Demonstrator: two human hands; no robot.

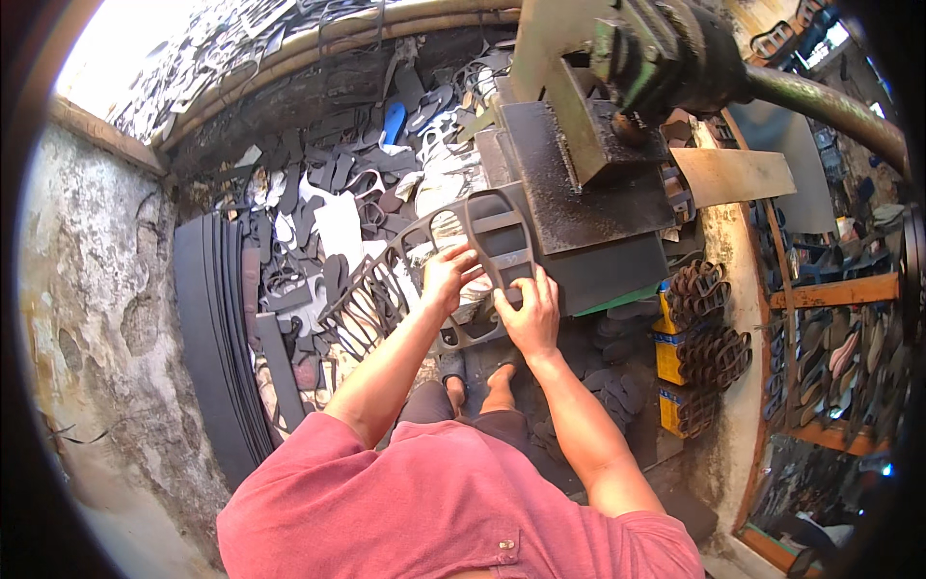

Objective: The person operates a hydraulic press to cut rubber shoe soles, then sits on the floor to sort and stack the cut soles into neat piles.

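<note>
A sole-shaped cutting die [496,222], a dark metal frame with crossbars, lies at the left edge of the press bed. My right hand [533,314] grips its near end, thumb on one side and fingers on the other. Just left of it is my left hand [449,280], its fingers stretched toward the die's edge and slightly apart. Beneath and beside that hand runs a dark offcut sheet [394,256] with sole-shaped holes. Whether my left fingertips touch the die or the offcut is hard to make out. The press head [617,145] stands over the dark sheets to the right.
Dark sheets [214,328] lean against the wall at left. Scraps [338,222] and a blue sole piece [394,123] heap up beyond my hands. Yellow-and-blue boxes [668,359] and stacked dies [709,352] stand at right, near a shelf [834,292] of soles. A thick lever [830,106] juts rightward.
</note>
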